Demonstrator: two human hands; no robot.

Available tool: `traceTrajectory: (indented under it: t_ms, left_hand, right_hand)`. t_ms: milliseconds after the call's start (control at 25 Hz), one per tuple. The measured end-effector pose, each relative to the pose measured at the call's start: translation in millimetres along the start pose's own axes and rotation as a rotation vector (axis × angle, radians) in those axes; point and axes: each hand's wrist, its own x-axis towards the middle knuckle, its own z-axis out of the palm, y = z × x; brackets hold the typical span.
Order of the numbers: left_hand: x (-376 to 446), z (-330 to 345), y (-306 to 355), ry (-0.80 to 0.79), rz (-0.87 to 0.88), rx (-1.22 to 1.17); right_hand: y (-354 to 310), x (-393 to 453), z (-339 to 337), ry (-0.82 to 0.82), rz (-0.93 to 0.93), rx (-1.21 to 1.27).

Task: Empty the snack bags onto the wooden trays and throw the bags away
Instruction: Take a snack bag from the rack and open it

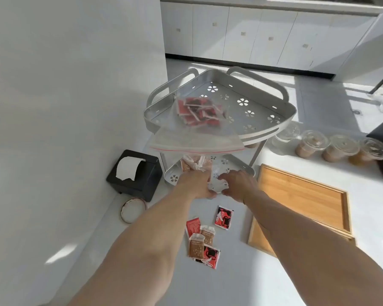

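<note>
A clear zip bag of red and black snack packets lies on the top shelf of a grey corner rack, its red-lined mouth hanging over the front rim. A second clear bag of brown packets rests on the lower shelf. My left hand reaches onto that lower shelf and touches the second bag; its fingers are hidden. My right hand is beside it at the shelf's front rim, fingers spread. Two wooden trays lie overlapping on the right.
Several loose snack packets lie on the white counter between my forearms. A black tissue box and a tape roll sit left of the rack. Lidded drink cups stand in a row behind the trays. A wall runs along the left.
</note>
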Motion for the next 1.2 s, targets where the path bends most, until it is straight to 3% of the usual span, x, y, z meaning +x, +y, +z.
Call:
traceTrajectory:
  t_ms: [240, 680, 880, 1200]
  left_hand:
    - [5, 14, 0, 0.051, 0.038, -0.035]
    - [-52, -13, -29, 0.101, 0.085, -0.28]
    - [-91, -25, -16, 0.283, 0.11, -0.365]
    - [-131, -31, 33, 0.58, 0.237, -0.508]
  right_hand:
    - [-3, 10, 15, -0.013, -0.016, 0.066]
    - [-8, -35, 5, 0.277, 0.083, 0.105]
    - [-11, -82, -19, 0.378, 0.136, 0.39]
    - [5, -163, -54, 0.581, 0.13, 0.602]
